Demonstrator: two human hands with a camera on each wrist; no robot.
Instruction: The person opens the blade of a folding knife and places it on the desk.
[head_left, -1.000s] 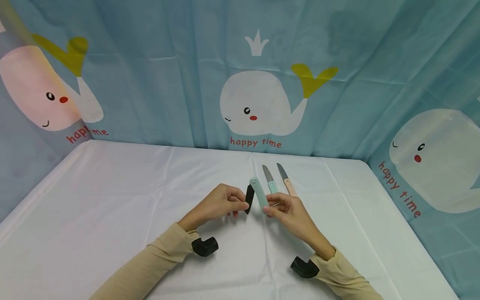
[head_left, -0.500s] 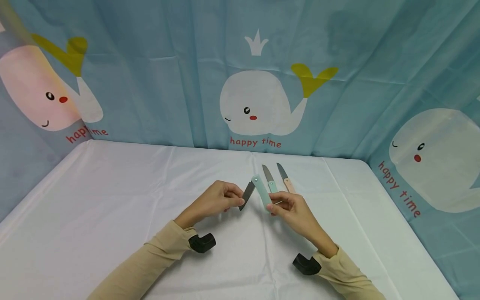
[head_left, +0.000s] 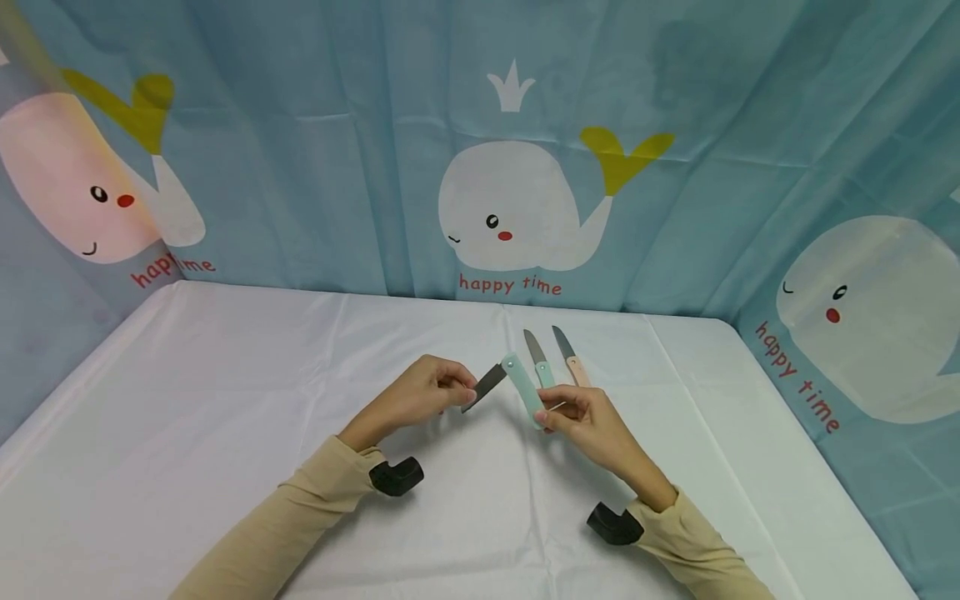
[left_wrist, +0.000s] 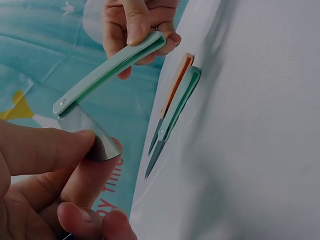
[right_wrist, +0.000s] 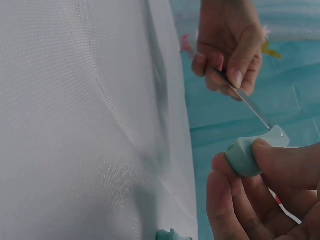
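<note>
Between both hands is a folding knife with a mint green handle [head_left: 525, 387] and a grey blade [head_left: 489, 385], partly swung out at the pivot. My left hand [head_left: 420, 400] pinches the blade near its tip between thumb and finger, as the left wrist view shows. The handle's lower end is pinched by my right hand [head_left: 581, 421]. Just behind the right hand lie two more folding knives with blades out: a mint green knife [head_left: 537, 350] and a peach knife [head_left: 572, 358], their blades pointing away from me. The right hand covers their handle ends in the head view.
A white cloth [head_left: 262, 375] covers the table. Behind it and at both sides hangs a blue curtain [head_left: 337, 192] printed with whales. Each beige sleeve carries a black wrist piece, one on the left [head_left: 397, 477] and one on the right [head_left: 615, 525].
My left hand has moved left and slightly up, swinging the blade further out from the handle. My right hand has shifted slightly right. The two lying knives have stayed put.
</note>
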